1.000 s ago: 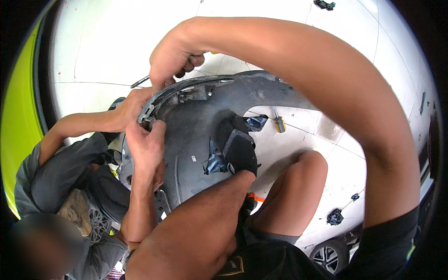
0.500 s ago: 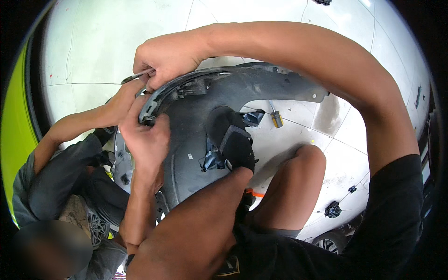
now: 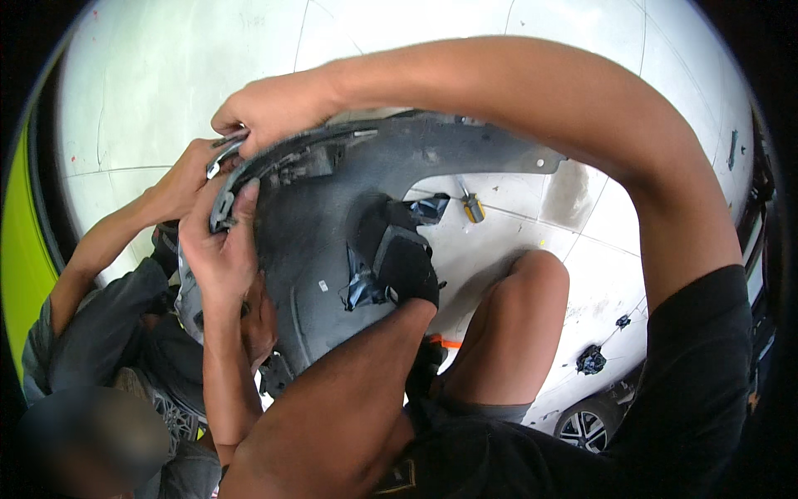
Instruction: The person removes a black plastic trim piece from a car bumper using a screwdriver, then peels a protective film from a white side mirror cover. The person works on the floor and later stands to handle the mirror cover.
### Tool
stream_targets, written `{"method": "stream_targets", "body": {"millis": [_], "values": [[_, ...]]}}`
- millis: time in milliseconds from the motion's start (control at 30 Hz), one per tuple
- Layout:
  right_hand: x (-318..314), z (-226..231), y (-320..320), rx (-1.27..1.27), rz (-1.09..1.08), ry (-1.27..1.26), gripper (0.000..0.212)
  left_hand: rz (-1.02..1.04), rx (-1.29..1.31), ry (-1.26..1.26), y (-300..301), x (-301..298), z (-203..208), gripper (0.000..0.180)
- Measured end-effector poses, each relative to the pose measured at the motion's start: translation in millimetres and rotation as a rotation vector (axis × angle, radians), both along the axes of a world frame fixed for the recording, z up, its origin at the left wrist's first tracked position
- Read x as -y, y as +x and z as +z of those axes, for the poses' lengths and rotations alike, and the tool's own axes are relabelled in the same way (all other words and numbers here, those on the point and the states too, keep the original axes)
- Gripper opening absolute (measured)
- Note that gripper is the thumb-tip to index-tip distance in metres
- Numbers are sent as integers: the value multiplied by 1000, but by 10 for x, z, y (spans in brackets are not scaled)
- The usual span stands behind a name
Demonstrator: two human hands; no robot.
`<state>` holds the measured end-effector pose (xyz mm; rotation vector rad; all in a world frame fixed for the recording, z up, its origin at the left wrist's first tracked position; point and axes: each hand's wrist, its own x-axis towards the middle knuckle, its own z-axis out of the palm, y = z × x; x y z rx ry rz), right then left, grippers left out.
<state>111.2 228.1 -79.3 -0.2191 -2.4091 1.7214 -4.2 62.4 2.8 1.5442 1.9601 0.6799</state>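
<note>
Overhead, right hand [image 3: 270, 108] grips liner [image 3: 332, 224] rim.

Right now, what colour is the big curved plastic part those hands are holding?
Dark grey, nearly black; the curved plastic panel shows best in the head view.

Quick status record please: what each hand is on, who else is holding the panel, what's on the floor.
right hand: closed on top edge of grey plastic panel
left forearm: reaches the panel's middle; hand hidden by a black part
co-worker's hands: on the panel's left edge
floor: pale tiles; small yellow-handled tool beyond the panel
</note>
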Motion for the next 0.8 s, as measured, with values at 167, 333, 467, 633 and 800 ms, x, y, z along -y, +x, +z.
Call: {"method": "stream_targets", "body": {"millis": [167, 333, 467, 633, 800], "values": [[46, 16, -117, -127, 77, -45, 31, -129, -47, 166, 2, -79, 6, 23], [235, -78, -296, -108, 89, -98, 36, -327, -183, 154, 183, -49, 175, 22], [413, -2, -752, -117, 167, 88, 34, -309, -203, 136, 273, 29, 281, 34], [271, 151, -715, -72, 165, 88, 30, -215, -176, 141, 205, 27, 216, 18], [-14, 207, -359, -217, -34, 239, 42, -40, -91, 15, 145, 38, 57, 21]]}}
